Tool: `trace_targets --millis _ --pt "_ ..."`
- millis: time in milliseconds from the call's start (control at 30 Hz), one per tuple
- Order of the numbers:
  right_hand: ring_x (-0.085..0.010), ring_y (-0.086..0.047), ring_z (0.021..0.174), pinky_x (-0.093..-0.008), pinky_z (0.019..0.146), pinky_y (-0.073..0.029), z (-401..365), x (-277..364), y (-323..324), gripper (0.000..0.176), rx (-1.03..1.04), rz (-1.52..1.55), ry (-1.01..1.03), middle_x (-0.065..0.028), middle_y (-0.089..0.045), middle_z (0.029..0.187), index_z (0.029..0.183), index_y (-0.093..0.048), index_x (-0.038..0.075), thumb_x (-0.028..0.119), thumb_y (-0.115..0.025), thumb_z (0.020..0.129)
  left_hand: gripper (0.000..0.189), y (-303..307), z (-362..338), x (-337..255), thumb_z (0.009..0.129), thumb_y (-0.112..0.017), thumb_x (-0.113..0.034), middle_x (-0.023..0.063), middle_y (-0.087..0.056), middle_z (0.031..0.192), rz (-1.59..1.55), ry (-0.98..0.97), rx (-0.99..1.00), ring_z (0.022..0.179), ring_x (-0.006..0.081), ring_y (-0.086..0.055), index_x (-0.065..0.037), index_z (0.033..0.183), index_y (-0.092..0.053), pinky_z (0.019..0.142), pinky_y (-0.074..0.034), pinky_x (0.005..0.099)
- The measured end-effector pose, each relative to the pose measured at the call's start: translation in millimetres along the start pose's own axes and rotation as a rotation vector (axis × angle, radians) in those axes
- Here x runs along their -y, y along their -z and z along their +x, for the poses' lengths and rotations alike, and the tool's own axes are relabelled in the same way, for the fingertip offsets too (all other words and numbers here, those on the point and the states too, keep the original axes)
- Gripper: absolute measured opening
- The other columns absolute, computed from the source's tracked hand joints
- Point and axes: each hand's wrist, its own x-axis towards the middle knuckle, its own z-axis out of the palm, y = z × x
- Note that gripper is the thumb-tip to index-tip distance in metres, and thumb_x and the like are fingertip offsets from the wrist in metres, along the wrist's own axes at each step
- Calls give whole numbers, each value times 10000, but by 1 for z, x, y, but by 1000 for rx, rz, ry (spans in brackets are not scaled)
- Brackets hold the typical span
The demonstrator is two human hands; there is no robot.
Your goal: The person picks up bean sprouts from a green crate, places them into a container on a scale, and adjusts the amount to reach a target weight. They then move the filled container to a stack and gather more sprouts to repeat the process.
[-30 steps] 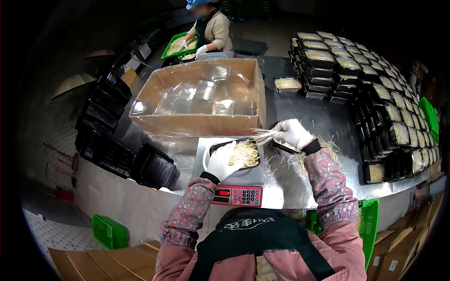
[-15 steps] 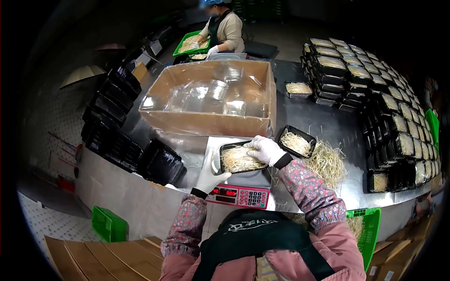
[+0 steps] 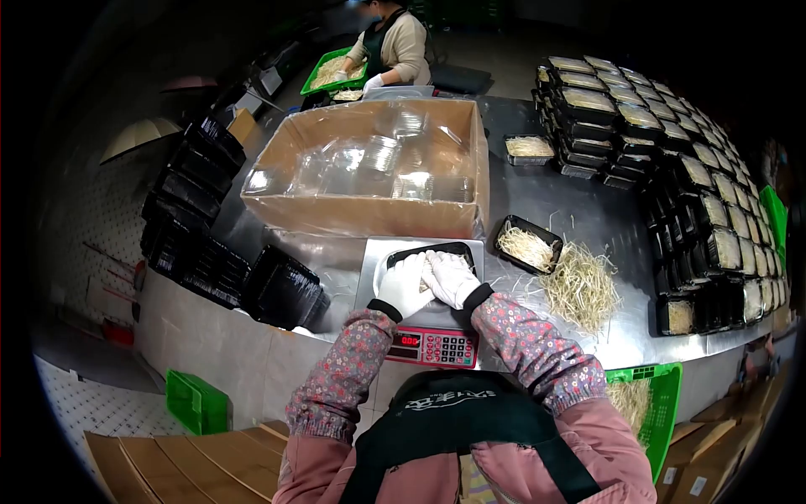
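A black plastic tray (image 3: 460,249) sits on the weighing platform of a red digital scale (image 3: 432,348). My left hand (image 3: 405,287), in a white glove, lies over its left half with the fingers stretched forward. Beside it my gloved right hand (image 3: 451,279) rests flat over the other half, the two hands touching. They cover nearly all of the tray's contents. Just right of the scale stands a second black tray (image 3: 527,244) filled with bean sprouts. A loose heap of bean sprouts (image 3: 581,287) lies against it on the metal table.
A large cardboard box (image 3: 361,214) of clear plastic lids stands behind the scale. Empty black trays (image 3: 281,290) are stacked at left, filled packs (image 3: 642,126) at right. Across the table a co-worker (image 3: 399,50) reaches into a green crate (image 3: 312,82). Another green crate (image 3: 667,412) stands low right.
The tray has come down level on the scale. My left hand has moved from its side onto the top, and my right hand has flattened beside it, covering the sprouts.
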Motion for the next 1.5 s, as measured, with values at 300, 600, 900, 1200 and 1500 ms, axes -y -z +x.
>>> trace_targets --millis 300,600,900,1200,1500 --pt "-338 -552 1202 -383 1063 -408 -35 -15 99 376 -357 446 178 -209 -596 1262 1282 -578 -7 201 -521 973 750 20 -32 37 811 -722 -443 226 -574 1282 63 158 -97 1184 376 -540 44 1337 -499 1008 -440 432" --pt "-352 -326 1424 -583 1147 -231 -74 -41 -15 600 -58 -356 176 -99 -414 1507 1467 -401 199 454 -539 943 767 25 -50 69 803 -730 -447 229 -569 1280 107 154 -136 1163 388 -540 41 1342 -487 1001 -435 450" --pt "-352 -632 948 -411 862 -506 -51 -40 76 306 -301 321 98 -169 -664 968 979 -674 34 300 -529 936 740 8 -21 21 815 -725 -419 229 -584 1240 98 148 -104 1119 387 -556 47 1338 -486 966 -447 456" --pt "-398 -653 795 -474 769 -527 -26 -24 20 295 -42 -6 203 -221 -665 806 844 -665 9 252 -509 906 796 -19 1 3 793 -704 -434 252 -562 1270 114 11 -49 1146 397 -539 55 1367 -446 992 -431 473" --pt "-342 -648 885 -421 767 -504 -34 -10 83 259 -400 435 39 -192 -661 904 882 -663 18 244 -551 940 447 17 15 -22 936 -553 -382 197 -653 1104 21 1 -162 1030 364 -619 -15 1185 -611 895 -483 470"
